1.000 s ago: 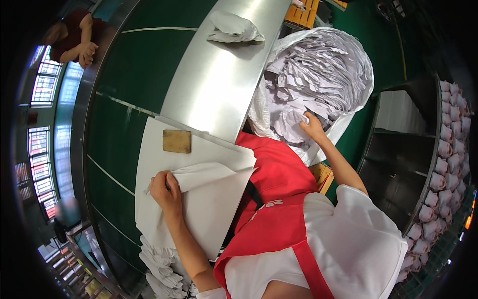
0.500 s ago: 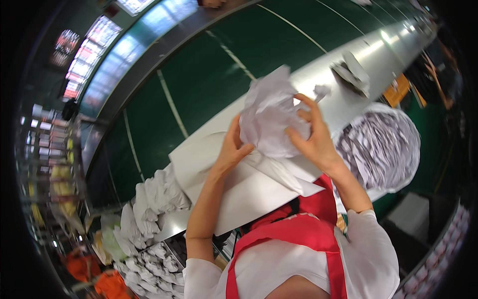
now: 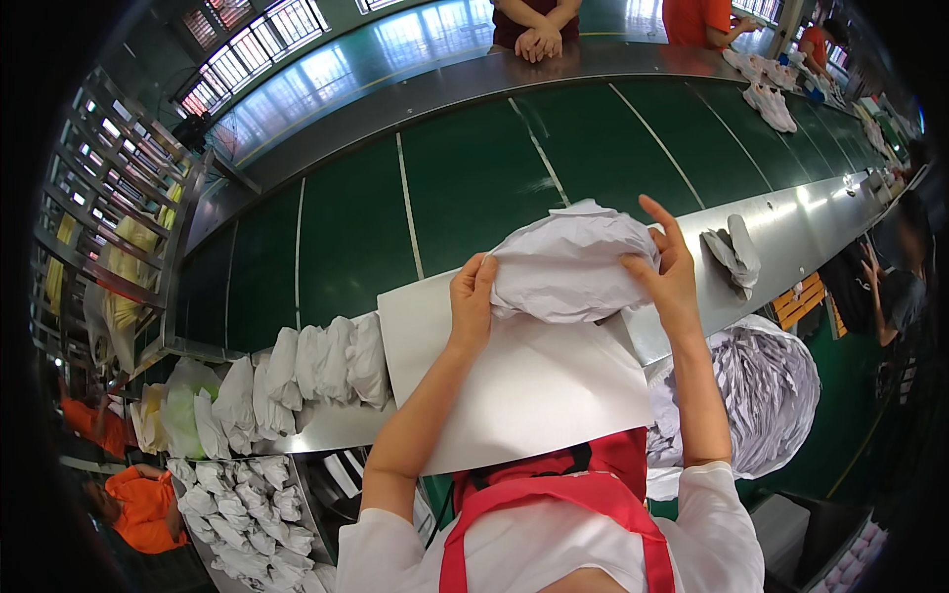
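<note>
Between my two hands is a crumpled wad of white paper (image 3: 573, 262), spread wide over the far edge of a smooth white sheet (image 3: 524, 390). My left hand (image 3: 473, 298) pinches the wad's left end between thumb and fingers. At the other end, my right hand (image 3: 672, 265) grips the paper with thumb and fingers, its index finger raised away from it. Whether anything lies inside the paper is hidden. The white sheet lies on the metal ledge (image 3: 316, 432) in front of me.
White paper bundles (image 3: 321, 366) line the ledge at left, with more in a tray (image 3: 242, 514) below. A bag of crumpled papers (image 3: 751, 395) stands at right, near a grey-white object (image 3: 733, 257). Beyond runs a green belt (image 3: 465, 178); a person's hands (image 3: 539, 42) rest across it.
The paper has gone from bunched and upright to a wider, flatter wad, with my hands farther apart. A white folded piece below it no longer shows on the sheet. The view has shifted.
</note>
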Demonstrator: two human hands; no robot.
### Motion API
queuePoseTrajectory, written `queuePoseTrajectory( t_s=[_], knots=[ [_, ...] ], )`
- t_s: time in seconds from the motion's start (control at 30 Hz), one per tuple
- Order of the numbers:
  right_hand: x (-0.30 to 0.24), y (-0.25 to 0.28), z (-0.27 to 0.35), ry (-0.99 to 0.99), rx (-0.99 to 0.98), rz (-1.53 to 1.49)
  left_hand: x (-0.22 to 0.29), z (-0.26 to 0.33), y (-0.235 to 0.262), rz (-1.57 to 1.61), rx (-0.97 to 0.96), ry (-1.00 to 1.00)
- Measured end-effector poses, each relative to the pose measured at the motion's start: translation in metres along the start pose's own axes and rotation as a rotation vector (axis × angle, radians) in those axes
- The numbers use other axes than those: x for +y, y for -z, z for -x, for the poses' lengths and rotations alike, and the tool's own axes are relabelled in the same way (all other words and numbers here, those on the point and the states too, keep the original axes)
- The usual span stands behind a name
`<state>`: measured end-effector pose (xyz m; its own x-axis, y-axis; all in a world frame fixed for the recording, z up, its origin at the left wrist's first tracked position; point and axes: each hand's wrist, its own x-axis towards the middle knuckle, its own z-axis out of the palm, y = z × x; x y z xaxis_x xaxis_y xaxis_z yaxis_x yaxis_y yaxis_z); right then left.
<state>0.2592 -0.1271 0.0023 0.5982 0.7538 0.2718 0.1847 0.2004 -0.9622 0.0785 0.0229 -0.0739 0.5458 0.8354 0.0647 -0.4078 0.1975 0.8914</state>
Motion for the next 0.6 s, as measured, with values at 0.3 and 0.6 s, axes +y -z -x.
queuePoseTrajectory(
  t_s=[0.3,0.6],
  knots=[
    [-0.019,0.010,-0.036,-0.341,-0.410,-0.012,0.017,-0.004,0.011,-0.226,0.065,-0.330],
    [-0.003,0.012,-0.058,-0.261,-0.387,0.234,0.014,-0.019,0.045,-0.220,-0.040,-0.221]
  ],
)
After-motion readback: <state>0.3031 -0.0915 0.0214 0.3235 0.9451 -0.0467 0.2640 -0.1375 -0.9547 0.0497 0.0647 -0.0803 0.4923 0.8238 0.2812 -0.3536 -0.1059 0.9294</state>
